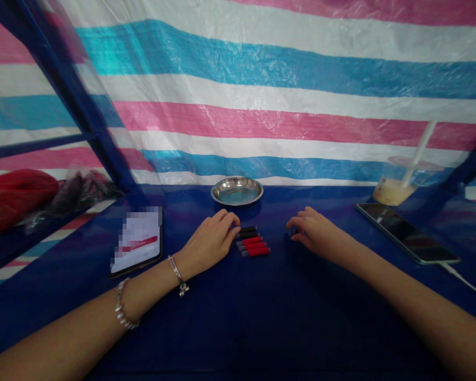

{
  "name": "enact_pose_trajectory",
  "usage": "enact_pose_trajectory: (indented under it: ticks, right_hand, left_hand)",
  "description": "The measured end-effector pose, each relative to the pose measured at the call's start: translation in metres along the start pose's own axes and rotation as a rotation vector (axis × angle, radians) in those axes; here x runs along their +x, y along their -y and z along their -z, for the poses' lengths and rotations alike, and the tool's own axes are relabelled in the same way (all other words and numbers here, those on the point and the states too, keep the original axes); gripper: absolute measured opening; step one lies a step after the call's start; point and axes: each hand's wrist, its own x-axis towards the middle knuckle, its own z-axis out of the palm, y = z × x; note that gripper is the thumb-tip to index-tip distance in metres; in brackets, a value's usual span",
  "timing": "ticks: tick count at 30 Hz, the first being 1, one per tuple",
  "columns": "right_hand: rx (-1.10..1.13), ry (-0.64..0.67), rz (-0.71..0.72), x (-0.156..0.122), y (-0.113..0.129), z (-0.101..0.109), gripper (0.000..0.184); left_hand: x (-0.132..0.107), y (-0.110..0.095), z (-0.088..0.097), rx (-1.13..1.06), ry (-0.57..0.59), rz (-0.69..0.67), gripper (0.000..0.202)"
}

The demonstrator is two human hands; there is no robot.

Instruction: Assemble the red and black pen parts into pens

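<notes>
Head cam: my left hand [212, 239] is resting on the blue table [238, 317], fingers curled, tips touching the row of small red/black sticks [253, 242] at table centre, not gripping any. My right hand [315, 231] is lying loosely curled just right of them, fingertips on sth small and dark, can't tell if gripped. Steel dish [237, 190] sitting behind, phone [406, 232] far right.

Both forearms stretched forward, palms down; left hand [212, 239] with fingers loosely curled, right hand [315, 231] curled, fingertips tucked under.
</notes>
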Motion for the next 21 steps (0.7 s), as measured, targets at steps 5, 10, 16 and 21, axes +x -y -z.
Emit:
enact_pose_trajectory:
  ticks: [5, 10, 16, 21]
  right_hand:
    - [-0.022, 0.004, -0.012, -0.001, -0.002, -0.001, 0.009]
    - [0.006, -0.024, 0.005, 0.000, -0.001, 0.002, 0.008]
    - [0.340, -0.078, -0.020, 0.000, 0.012, 0.011, 0.007]
    - [0.834, 0.002, -0.072, -0.001, 0.019, 0.013, 0.008]
  left_hand:
    - [-0.006, -0.017, 0.011, 0.000, 0.118, -0.189, 0.014]
    - [-0.009, -0.023, 0.015, 0.082, 0.169, -0.263, 0.016]
    - [-0.009, -0.024, 0.017, 0.158, 0.191, -0.325, 0.016]
    - [-0.009, -0.025, 0.014, 0.207, 0.137, -0.324, 0.016]
